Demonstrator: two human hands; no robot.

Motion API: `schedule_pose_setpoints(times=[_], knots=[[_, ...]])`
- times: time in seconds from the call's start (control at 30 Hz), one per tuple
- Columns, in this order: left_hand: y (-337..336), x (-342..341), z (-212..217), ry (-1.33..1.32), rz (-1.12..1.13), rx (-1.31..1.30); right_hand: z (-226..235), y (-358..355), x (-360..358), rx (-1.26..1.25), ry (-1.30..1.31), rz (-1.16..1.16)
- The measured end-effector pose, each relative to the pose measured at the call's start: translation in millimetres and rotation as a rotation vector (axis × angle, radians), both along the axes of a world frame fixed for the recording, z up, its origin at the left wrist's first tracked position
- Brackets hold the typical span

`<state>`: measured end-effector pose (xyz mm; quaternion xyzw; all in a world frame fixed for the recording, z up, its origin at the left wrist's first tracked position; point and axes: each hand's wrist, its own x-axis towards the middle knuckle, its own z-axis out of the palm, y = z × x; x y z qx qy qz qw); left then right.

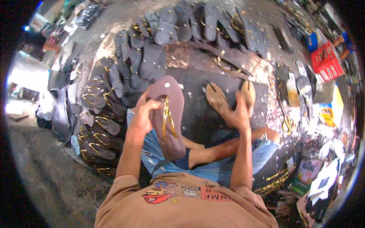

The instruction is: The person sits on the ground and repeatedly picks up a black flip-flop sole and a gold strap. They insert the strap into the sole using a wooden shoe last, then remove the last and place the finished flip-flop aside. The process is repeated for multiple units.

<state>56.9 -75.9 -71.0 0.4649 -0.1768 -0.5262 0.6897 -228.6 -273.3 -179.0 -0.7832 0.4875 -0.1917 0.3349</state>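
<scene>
A mauve-brown flip-flop sandal [176, 89] with gold straps is held up in my left hand [142, 118]. My thumb lies on its upper face near the strap, and the other fingers are behind it. On its toe end is a small white round spot. To the right, my right hand [240, 116] is closed around a tan foot-shaped form [249, 93]; the fingers are partly hidden. A matching tan form [216, 99] with a slit at its toe lies just left of that hand, on the dark work mat [195, 117].
Dark sandals [165, 22] with gold straps line the far side, and more sandals [102, 127] are stacked at left. Yellow-handled scissors [286, 125], a bottle [292, 93] and gold strips [277, 179] lie at right. Beyond stand a red box [327, 60] and another person's arm [344, 53].
</scene>
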Motion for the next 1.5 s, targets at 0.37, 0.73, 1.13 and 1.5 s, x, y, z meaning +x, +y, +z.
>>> schedule_pose_setpoints(times=[0.37, 0.73, 1.13, 1.5], knots=[[-3, 52, -16, 0.259, 0.36, -0.335, 101, 105, -6, 0.422, -0.621, 0.226], [-10, -20, -1, 0.167, 0.185, -0.3, 143, 166, 15, 0.626, -0.698, 0.206], [45, -104, -36, 0.504, 0.199, 0.088, 86, 178, 36, 0.022, -0.419, 0.3], [122, -130, 44, 0.698, 0.06, 0.265, 129, 204, -15, 0.867, -0.477, 0.118]])
